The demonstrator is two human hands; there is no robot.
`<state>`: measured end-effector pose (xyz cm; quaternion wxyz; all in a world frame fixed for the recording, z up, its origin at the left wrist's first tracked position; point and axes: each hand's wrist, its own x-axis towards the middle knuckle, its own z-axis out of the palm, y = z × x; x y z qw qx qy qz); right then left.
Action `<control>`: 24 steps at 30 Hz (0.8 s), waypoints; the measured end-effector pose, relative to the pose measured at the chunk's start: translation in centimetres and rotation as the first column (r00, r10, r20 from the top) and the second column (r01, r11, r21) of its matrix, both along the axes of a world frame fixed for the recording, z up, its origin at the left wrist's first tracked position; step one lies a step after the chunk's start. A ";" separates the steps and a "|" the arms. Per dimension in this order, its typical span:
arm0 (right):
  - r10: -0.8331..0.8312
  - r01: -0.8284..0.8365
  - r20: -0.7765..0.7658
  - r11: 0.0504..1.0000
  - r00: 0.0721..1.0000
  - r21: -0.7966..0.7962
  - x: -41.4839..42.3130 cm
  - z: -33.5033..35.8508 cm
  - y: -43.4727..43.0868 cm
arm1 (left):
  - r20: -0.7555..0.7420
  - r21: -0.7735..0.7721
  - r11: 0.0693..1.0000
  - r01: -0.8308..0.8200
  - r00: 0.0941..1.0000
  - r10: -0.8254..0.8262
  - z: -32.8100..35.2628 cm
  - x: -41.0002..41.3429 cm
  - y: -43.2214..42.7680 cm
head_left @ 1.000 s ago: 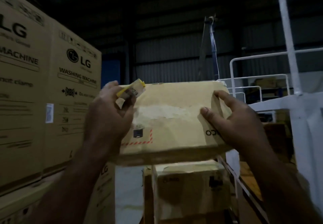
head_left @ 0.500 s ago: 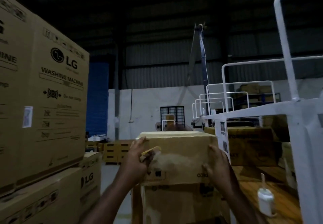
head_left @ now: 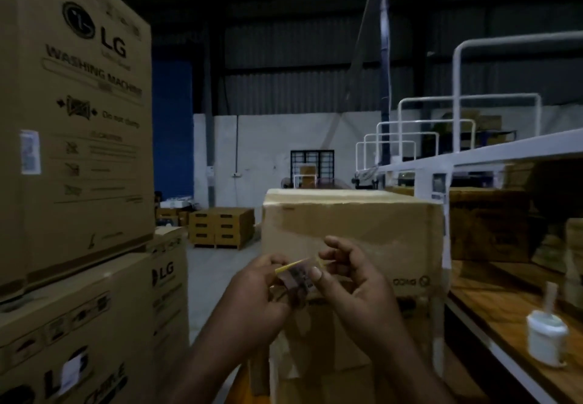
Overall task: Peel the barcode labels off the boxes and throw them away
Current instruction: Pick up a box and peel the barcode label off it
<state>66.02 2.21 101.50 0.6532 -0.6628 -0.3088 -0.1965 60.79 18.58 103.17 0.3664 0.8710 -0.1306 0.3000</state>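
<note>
Barcode label [head_left: 296, 277] is pinched by left grip [head_left: 259, 293] and right grip [head_left: 353, 287] before box [head_left: 362, 224].

The scene is dimly lit throughout, and colour is muted. The roof [head_left: 284, 0] is lost in near black; the white wall [head_left: 268, 151] is rendered brightest. The left hand [head_left: 252, 296], right hand [head_left: 356, 280] and label [head_left: 296, 275] are softened by blur. At the left edge, carton [head_left: 94, 183] print is smeared and straight lines are bowed.
</note>
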 end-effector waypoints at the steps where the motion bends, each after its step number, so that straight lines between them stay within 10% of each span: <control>1: 0.019 -0.019 -0.022 1.000 1.000 -0.008 0.1 -0.3 0.7 | -0.036 0.011 1.000 0.001 0.999 0.000 -0.5 0.0 0.9; 14: 0.286 -0.310 -0.154 0.936 0.946 -0.167 -0.6 -7.7 12.4 | -0.494 -0.241 0.942 -0.235 0.865 0.090 -8.6 -5.4 13.1; 20: 0.488 -0.535 -0.359 0.844 0.795 -0.039 -4.1 -11.4 16.6 | -0.375 -0.775 0.456 -0.437 0.899 0.225 -14.5 -11.1 12.2; 24: 0.626 -0.728 -0.502 0.686 0.597 -0.010 -8.0 -14.9 18.3 | -0.331 -0.857 0.253 -0.448 0.857 0.395 -17.8 -16.8 11.1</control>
